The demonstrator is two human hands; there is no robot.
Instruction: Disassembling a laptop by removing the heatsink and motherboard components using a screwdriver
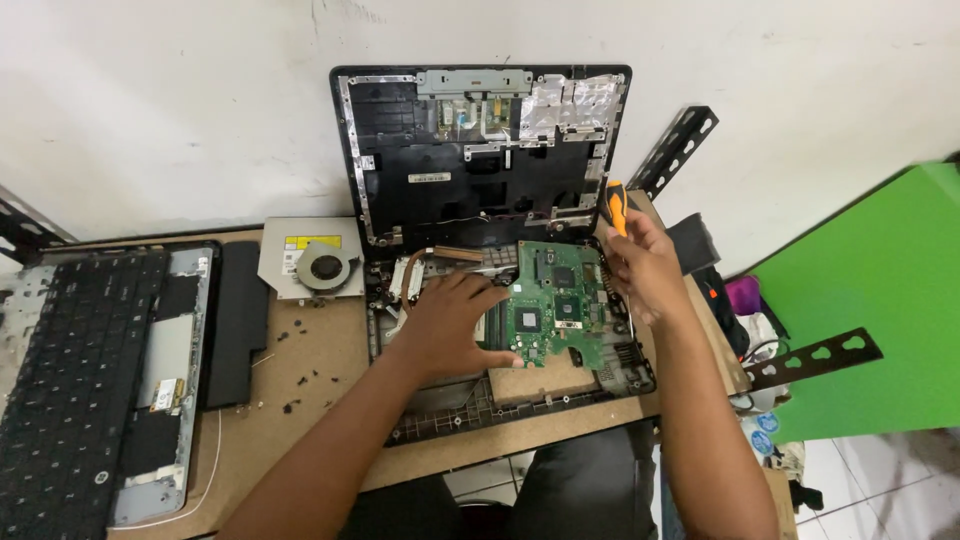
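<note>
Green circuit board (558, 303): inside opened laptop base (520, 390), right of copper heat pipe (425, 268). Left hand (450, 325) spread flat, thumb touching board's lower-left edge. Right hand (640, 262) closed around orange-handled screwdriver (615, 205) beside board. Probably light, stiff, fragile; best gripped by bare edges.

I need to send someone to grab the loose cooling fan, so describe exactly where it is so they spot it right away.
Start at the opened laptop base in the middle of the wooden table. Just left of its upright black panel lies a flat silver drive; the fan sits on it. It is the only round, bladed grey part there.
</note>
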